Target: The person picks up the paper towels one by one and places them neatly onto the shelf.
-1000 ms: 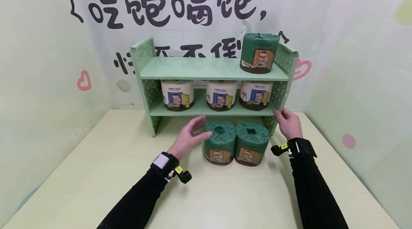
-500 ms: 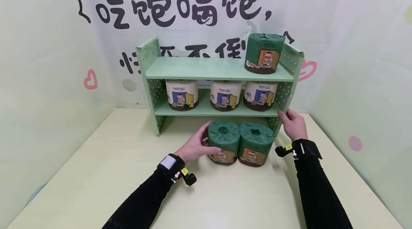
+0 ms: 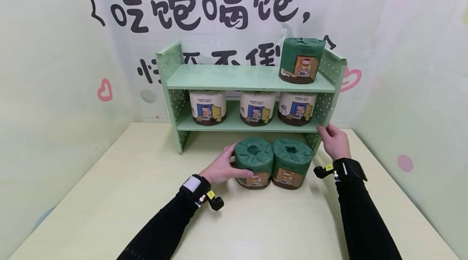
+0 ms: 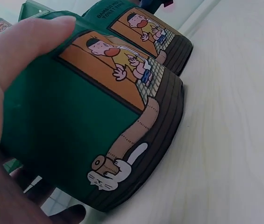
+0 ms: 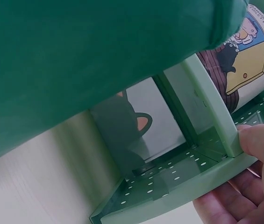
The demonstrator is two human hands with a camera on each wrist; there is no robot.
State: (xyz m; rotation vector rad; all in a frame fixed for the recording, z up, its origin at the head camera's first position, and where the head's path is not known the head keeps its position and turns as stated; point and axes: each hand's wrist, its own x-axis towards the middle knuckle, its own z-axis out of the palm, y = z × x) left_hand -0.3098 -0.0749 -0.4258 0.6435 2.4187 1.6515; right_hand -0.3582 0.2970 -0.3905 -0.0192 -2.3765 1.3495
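My left hand (image 3: 220,167) holds the left one of two green-wrapped toilet rolls (image 3: 254,158) standing on the table, thumb across its front and fingers around its far left side. In the left wrist view the thumb lies over the printed wrapper of this toilet roll (image 4: 71,107). Close against it on the right stands the other green toilet roll (image 3: 291,158). With my right hand (image 3: 336,143) I grip the right side panel of a light-green two-tier shelf (image 3: 223,77); in the right wrist view, the thumb presses the perforated panel (image 5: 183,189) with fingers beneath.
Three white toilet rolls, one of them in the middle (image 3: 257,109), stand on the lower tier. A third green toilet roll (image 3: 302,61) sits at the right end of the top tier. Behind the shelf is a printed wall (image 3: 234,4) with black lettering.
My left hand has moved right and taken hold of the left green toilet roll. My right hand keeps its grip on the shelf. The head view has shifted slightly.
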